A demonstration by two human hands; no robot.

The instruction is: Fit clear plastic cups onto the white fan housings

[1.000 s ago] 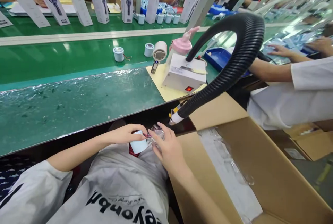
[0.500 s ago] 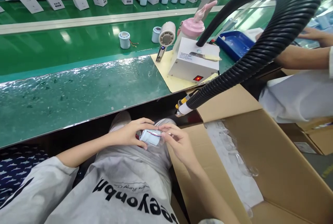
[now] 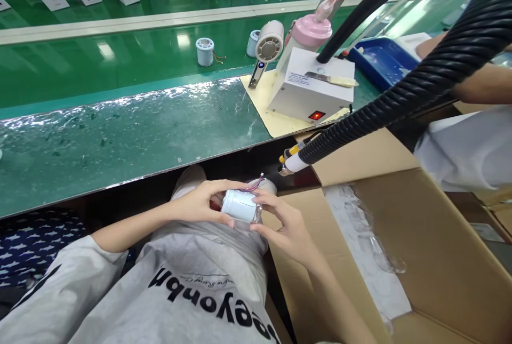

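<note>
White cylindrical part (image 3: 239, 205), with thin red wires (image 3: 256, 181) sprouting from its upper end, is being held low over the person's lap, below the edge of the green bench (image 3: 120, 136) and clear of it. The left hand (image 3: 200, 202) is gripping the part from the near side, thumb under and fingers curled over the top. The right hand (image 3: 286, 224) is closing on the far end, fingertips pinching what appears to be a clear cap or sleeve (image 3: 256, 215); its exact seating on the part is too small to tell.

Risks as judged from this position:
- The wires are lying right by the right fingertips; a pinch or tug while the two pieces are being worked together could strain or trap them.
- The part is being supported by fingertips only, with no surface beneath except the grey shirt (image 3: 192, 280); a slip would send it to the lap or into the open cardboard box (image 3: 420, 258) just beside the right forearm.
- The black corrugated hose (image 3: 400, 104) is hanging with its nozzle (image 3: 294, 162) near and above the hands; a raised hand could knock it.

A co-worker's white sleeve (image 3: 468, 146) is sitting well to the right, apart from the work.
</note>
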